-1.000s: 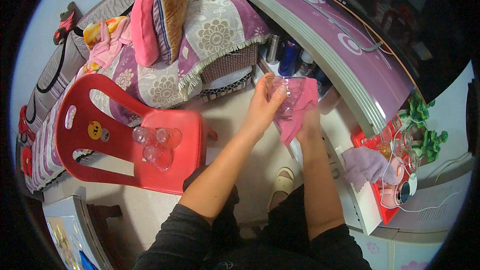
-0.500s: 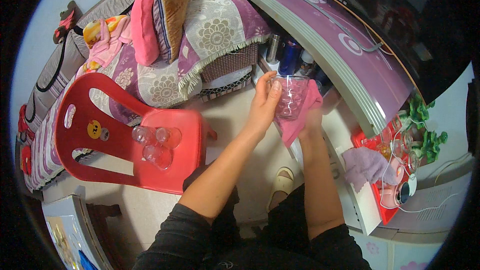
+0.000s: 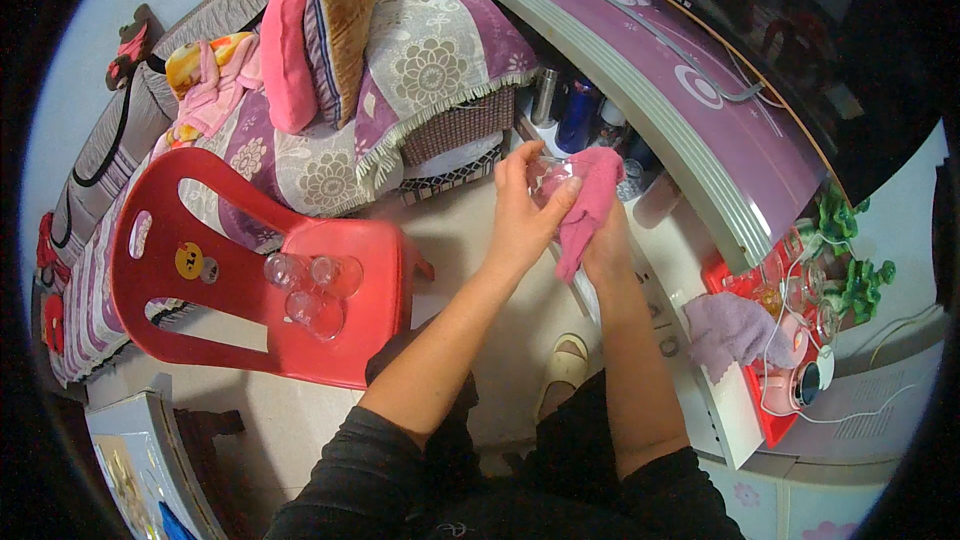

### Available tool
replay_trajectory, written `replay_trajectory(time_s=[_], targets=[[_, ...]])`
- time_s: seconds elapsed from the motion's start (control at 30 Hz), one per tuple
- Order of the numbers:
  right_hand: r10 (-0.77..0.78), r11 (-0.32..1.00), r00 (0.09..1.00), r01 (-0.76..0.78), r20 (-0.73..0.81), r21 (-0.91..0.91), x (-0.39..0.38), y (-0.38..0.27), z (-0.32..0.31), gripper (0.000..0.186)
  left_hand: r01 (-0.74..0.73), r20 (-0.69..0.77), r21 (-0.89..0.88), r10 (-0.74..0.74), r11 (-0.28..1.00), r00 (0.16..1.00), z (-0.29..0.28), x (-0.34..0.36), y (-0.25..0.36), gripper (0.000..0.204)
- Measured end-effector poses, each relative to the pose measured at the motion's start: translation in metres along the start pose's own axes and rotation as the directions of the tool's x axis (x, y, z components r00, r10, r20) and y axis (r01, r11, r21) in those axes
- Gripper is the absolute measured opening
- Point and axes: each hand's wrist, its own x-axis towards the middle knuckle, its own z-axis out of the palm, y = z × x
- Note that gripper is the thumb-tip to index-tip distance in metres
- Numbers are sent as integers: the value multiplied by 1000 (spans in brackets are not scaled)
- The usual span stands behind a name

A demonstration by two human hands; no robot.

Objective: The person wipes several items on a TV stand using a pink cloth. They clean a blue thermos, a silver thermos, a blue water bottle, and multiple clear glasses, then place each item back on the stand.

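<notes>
My left hand [image 3: 525, 210] wraps round a clear drinking glass [image 3: 550, 177], fingers on its far side and thumb on the near side. A pink cloth [image 3: 594, 190] covers the glass's right side and hangs down below it. My right hand [image 3: 606, 245] grips the cloth from behind and presses it to the glass; most of its fingers are hidden by the cloth. Three clear glasses [image 3: 315, 313] rest close together on the seat of a red plastic chair [image 3: 375, 250] at my left.
A patterned sofa [image 3: 430, 60] with cushions stands beyond the chair. To the right are a purple-topped cabinet [image 3: 690, 70], bottles [image 3: 578, 115] under it, a red tray [image 3: 775, 427] with glasses and a kettle-like pink vessel [image 3: 795, 385], and a grey-purple towel [image 3: 735, 330].
The glass has tilted and moved slightly left in my left hand. My right hand has brought the pink cloth from behind the glass round onto its right side.
</notes>
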Motion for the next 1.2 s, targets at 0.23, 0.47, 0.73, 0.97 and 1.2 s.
replay_trajectory(time_s=[0.23, 0.47, 0.73, 0.97, 1.2], targets=[[99, 980, 994, -88, -54, 178, -3, -17, 6, 45, 303, 214, -489, -224, 818, 951, -5, 0, 23, 52], [161, 969, 986, -150, -39, 198, -7, -21, 17, 43, 366, 224, -529, -289, 766, 931, -9, 2, 23, 53], [56, 998, 998, -55, -20, 25, 2, 5, -1, 37, 132, -6, -209, -136, 969, 991, -2, 1, 3, 43], [170, 951, 985, -175, 41, 255, -7, -20, 17, 42, 338, 138, -469, -310, 816, 941, -8, 2, 19, 49], [217, 933, 976, -200, -27, 301, -7, -24, 18, 40, 399, 277, -479, -297, 782, 914, -8, 2, 21, 60]])
